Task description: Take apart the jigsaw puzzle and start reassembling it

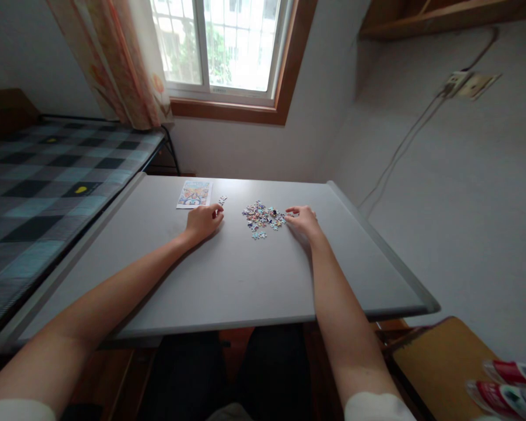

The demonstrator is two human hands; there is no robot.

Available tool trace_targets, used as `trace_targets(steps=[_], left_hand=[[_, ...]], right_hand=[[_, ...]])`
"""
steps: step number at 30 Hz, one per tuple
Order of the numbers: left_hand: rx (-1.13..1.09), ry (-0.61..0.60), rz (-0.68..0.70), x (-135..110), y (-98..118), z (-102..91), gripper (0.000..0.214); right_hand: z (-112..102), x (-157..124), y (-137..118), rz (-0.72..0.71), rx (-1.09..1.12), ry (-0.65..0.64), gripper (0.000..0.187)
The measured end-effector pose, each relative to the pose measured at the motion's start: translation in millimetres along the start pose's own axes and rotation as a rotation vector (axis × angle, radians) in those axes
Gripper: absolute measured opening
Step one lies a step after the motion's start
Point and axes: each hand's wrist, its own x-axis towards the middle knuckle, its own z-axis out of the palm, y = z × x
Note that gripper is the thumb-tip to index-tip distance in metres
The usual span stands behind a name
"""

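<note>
On the white table lies a loose heap of small, multicoloured jigsaw puzzle pieces (pixel 259 215). A few light blue pieces (pixel 259 235) sit just in front of the heap. My left hand (pixel 204 222) rests on the table left of the heap, its fingers curled together; whatever they may hold is too small to make out. Right at its fingertips is a short strip of puzzle pieces (pixel 222 200). A printed picture sheet (pixel 195 194) lies behind that hand. My right hand (pixel 303 220) is at the heap's right edge, thumb and forefinger apart near the outermost pieces.
The white table (pixel 245 286) has raised grey side edges. A bed with a checked cover (pixel 70 169) stands to the left, and a window (pixel 228 47) is behind. At the lower right, a wooden chair (pixel 442 356) carries plastic bottles (pixel 499 394). Cables (pixel 398 149) hang along the right wall.
</note>
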Motion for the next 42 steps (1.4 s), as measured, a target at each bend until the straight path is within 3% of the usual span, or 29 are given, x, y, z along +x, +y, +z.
trace_targets(steps=[8,25,32,34,39,42], left_hand=[[0.007,0.000,0.002,0,0,-0.5,0.028],[0.005,0.001,0.006,0,0,-1.2,0.028],[0.003,-0.012,0.000,-1,1,-1.8,0.028],[0.003,-0.010,0.002,-1,1,-1.5,0.028],[0.001,-0.005,-0.002,-1,1,-1.3,0.027],[0.007,-0.007,-0.001,-1,1,-1.0,0.027]], right_hand=[[-6,-9,-13,0.079,-0.018,-0.098,0.030],[-6,-7,-14,0.063,0.019,-0.005,0.024],[0,2,-9,-0.023,0.363,-0.065,0.014],[-1,4,-8,-0.026,0.409,-0.029,0.015],[-8,3,-6,0.070,0.328,0.101,0.020],[-8,2,-6,0.018,0.248,0.032,0.024]])
